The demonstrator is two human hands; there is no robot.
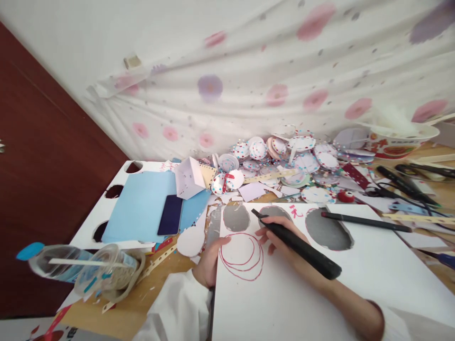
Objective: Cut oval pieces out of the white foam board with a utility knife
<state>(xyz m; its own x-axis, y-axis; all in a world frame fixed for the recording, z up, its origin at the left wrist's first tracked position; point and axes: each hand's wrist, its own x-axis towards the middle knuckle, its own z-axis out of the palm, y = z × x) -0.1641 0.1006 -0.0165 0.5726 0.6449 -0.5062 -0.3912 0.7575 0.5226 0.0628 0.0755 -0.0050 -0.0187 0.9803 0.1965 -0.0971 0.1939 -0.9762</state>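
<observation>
A large white sheet of board (270, 303) lies before me, with red overlapping circles (245, 265) drawn near its left edge. Several round holes along its far side show grey beneath. My left hand (209, 265) grips that left edge, thumb on top and fingers mostly hidden under it. Above the board, beside the circles, my right hand (280, 237) is closed around a thick black-handled knife (302, 251), its narrow dark tip pointing up and left over a hole. A slim black pen (369, 221) rests across the board by the right-hand hole.
Many dotted paper discs (302, 161) are heaped by the curtain. To the left are blue paper (138, 203), a dark phone (170, 215), a water bottle (60, 260) and a clear plastic cup (103, 274). A noodle bowl (400, 139) and black-handled tools (405, 184) lie right.
</observation>
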